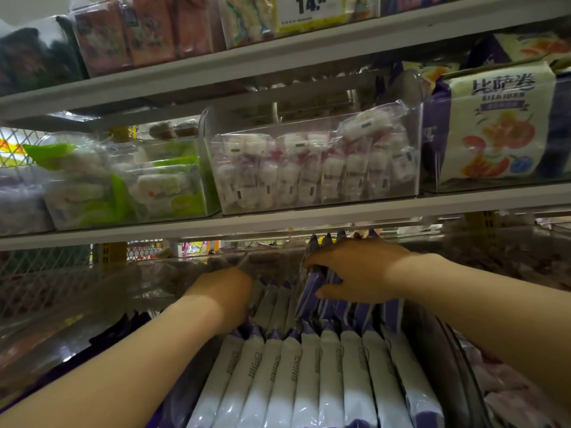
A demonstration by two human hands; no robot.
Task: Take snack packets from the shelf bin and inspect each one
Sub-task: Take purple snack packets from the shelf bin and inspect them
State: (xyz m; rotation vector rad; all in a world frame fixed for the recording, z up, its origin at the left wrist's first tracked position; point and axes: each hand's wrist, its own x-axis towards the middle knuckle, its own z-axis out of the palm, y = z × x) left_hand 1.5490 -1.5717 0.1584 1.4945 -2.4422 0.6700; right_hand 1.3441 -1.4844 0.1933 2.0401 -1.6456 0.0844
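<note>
Several purple packets (pixel 312 290) gripped by the right hand (pixel 355 268); left hand (pixel 225 298), fingers hidden among packets, cannot tell.

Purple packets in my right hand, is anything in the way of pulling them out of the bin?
Nothing separates the right hand from the purple packets; it grips them. On the way out, the shelf edge hangs just above their tops, and the front row of packets stands between them and you.
</note>
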